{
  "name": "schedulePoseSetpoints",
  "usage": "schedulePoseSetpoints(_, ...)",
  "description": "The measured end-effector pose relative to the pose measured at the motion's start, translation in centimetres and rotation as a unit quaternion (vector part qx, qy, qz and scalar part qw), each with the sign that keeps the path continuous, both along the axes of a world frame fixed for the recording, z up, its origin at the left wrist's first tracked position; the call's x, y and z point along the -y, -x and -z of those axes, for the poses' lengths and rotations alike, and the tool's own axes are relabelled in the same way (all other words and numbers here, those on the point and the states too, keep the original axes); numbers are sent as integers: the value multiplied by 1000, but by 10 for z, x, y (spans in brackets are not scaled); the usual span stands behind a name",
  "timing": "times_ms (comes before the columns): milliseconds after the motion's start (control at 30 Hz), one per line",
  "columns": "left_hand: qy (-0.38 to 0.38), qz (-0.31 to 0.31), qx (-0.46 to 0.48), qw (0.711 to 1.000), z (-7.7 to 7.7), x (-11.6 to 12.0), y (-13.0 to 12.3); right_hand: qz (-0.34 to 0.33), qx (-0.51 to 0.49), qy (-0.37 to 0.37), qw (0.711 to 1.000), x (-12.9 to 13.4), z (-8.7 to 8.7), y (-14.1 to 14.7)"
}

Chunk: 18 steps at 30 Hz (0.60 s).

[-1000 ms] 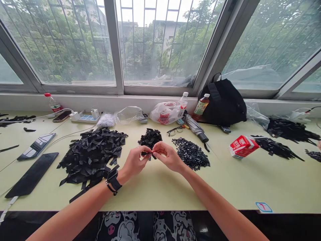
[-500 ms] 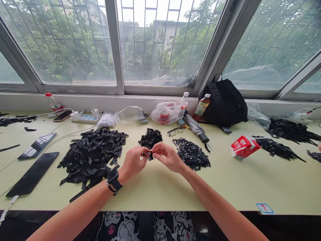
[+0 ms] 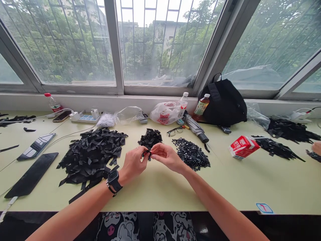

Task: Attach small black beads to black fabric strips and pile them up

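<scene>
Between the left hand point(image 3: 134, 164) and right hand point(image 3: 167, 157) sits a black strip point(image 3: 146, 154). Left of them lies a black heap of strips point(image 3: 91, 157); beyond them, a smaller black pile point(image 3: 150, 139) and a white bag point(image 3: 164, 113) printed red. To the right, dark grey bits point(image 3: 191, 154) and a red-and-white carton point(image 3: 242, 146). Below, black cloth point(image 3: 120, 227) carries white cartoon figures with pink. The table point(image 3: 160, 192) is pale green.
</scene>
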<state>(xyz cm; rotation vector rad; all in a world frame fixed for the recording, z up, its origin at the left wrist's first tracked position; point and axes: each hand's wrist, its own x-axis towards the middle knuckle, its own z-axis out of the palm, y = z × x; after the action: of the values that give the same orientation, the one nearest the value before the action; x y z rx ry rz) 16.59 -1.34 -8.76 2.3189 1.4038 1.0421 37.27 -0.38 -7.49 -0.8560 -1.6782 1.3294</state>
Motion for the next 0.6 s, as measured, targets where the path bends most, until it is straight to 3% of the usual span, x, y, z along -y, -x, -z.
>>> schedulePoseSetpoints(133,22,51,58,997,0,-2,-2,-2,36,-22,999,-3,-6,-6)
schedulePoseSetpoints(233,22,94,109,989,0,-2,-3,76,123,-98,985,-11,-10,-21)
schedulePoseSetpoints(333,13,113,150,982,-1,-1,-4,235,274,-198,911,-25,-10,-53)
schedulePoseSetpoints(433,22,115,179,977,-4,1,-3,325,381,-215,838,-41,-6,-92)
schedulePoseSetpoints(500,46,121,197,972,-5,1,-3,344,419,-195,817,-49,0,-113)
schedulePoseSetpoints(600,80,114,218,966,-3,-3,-2,325,453,-172,812,-57,11,-126)
